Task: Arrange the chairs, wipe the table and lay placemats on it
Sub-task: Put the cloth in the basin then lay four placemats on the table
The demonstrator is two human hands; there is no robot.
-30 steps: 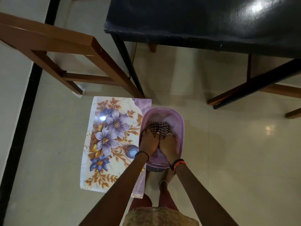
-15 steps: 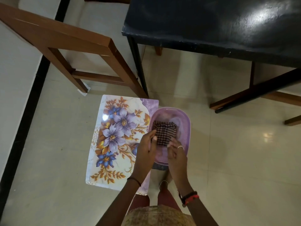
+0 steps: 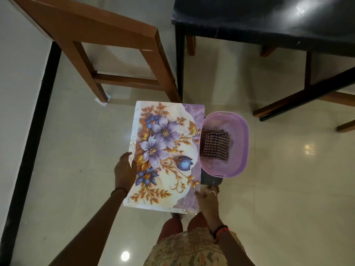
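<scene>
A floral placemat (image 3: 165, 156) with purple flowers and gold leaves is held flat above the floor, in front of my knees. My left hand (image 3: 124, 169) grips its left edge. My right hand (image 3: 208, 200) holds its lower right corner. Right beside the mat sits a purple plastic basket (image 3: 240, 150) with a folded checked cloth (image 3: 215, 144) inside. The black table (image 3: 269, 22) stands at the upper right. A brown wooden chair (image 3: 92, 29) stands at the upper left.
The basket rests on a small dark object (image 3: 211, 180) on the glossy tiled floor (image 3: 288, 189). Table legs and a black crossbar (image 3: 307, 95) run at the right. A black floor strip (image 3: 32, 131) lines the left side.
Both hands have left the cloth in the basket and moved to the placemat, the left to its left edge, the right to its lower right corner. The view has shifted closer.
</scene>
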